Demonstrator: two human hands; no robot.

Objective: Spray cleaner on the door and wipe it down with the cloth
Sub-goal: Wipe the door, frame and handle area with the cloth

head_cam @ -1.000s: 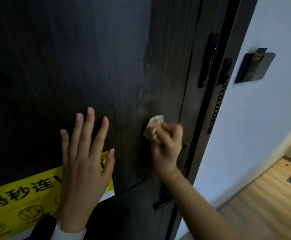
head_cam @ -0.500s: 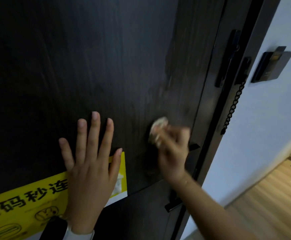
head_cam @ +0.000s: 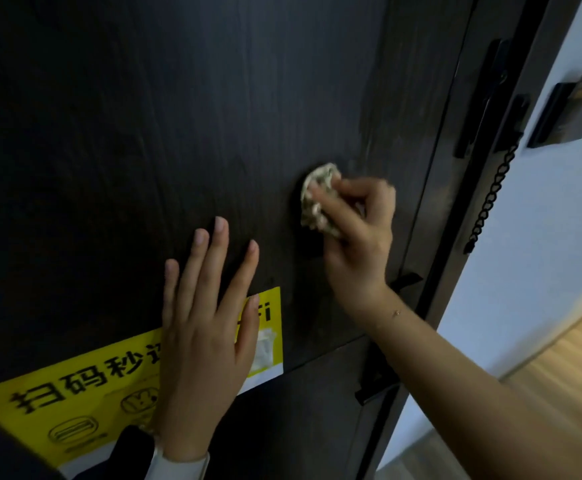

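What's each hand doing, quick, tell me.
Left hand: open, flat on the door.
Right hand: holding the cloth.

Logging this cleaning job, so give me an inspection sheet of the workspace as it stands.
Surface: dark wood-grain door, upright, with a faint smeared patch above the cloth.
Job's things: crumpled pale cloth pressed to the door; no spray bottle seen.
Clutter: yellow poster stuck low on the door.
Grippers: left hand flat on the door, fingers spread, partly over the poster; right hand grips the cloth.
Cables: nothing seen; a black security chain hangs at the door frame.
Surroundings: white wall, dark card holder, wooden floor.
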